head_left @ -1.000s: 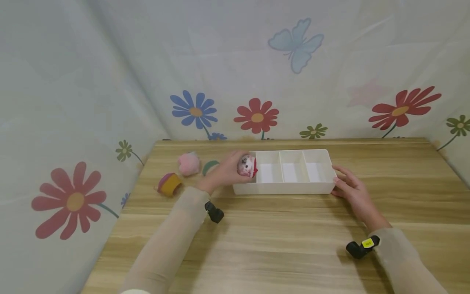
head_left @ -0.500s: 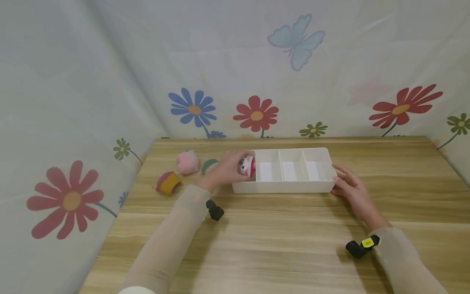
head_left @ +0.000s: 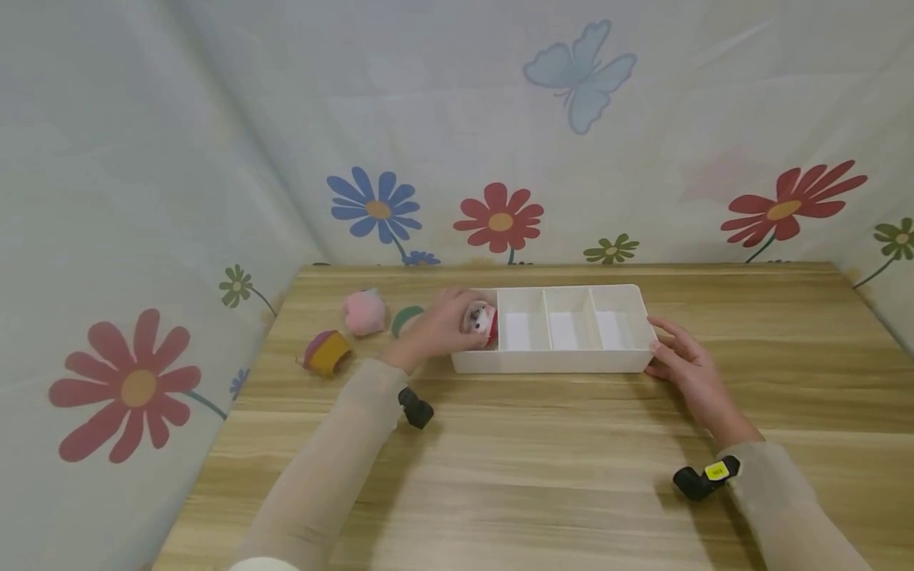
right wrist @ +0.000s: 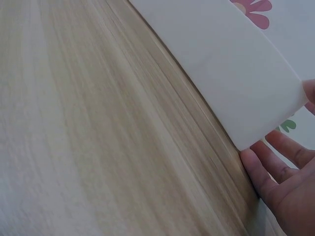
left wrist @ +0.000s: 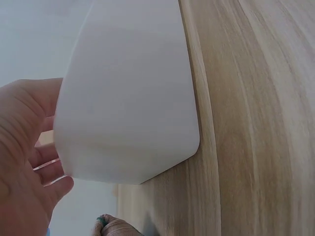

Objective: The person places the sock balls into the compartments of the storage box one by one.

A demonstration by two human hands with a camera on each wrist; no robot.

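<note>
My left hand (head_left: 450,323) holds a small white-and-red toy (head_left: 481,320) with dark face marks, down in the leftmost compartment of a white divided box (head_left: 557,362). The palm side and most of the toy's left part are hidden in the head view. In the left wrist view the hand (left wrist: 29,152) curls over the rim at the end of the box (left wrist: 128,98), and the toy is out of sight. My right hand (head_left: 689,369) rests against the box's right end, its fingertips (right wrist: 251,160) touching the lower corner in the right wrist view.
Left of the box on the wooden table (head_left: 543,468) lie a pink toy (head_left: 365,312), a yellow-and-purple cupcake-shaped toy (head_left: 327,353) and a green curved thing (head_left: 407,319), partly behind the left hand. A flower-printed cloth (head_left: 614,159) hangs behind the table.
The toy sits slightly lower in the left compartment and has turned a little in my left hand. My right hand stays against the box. The head view has shifted slightly.
</note>
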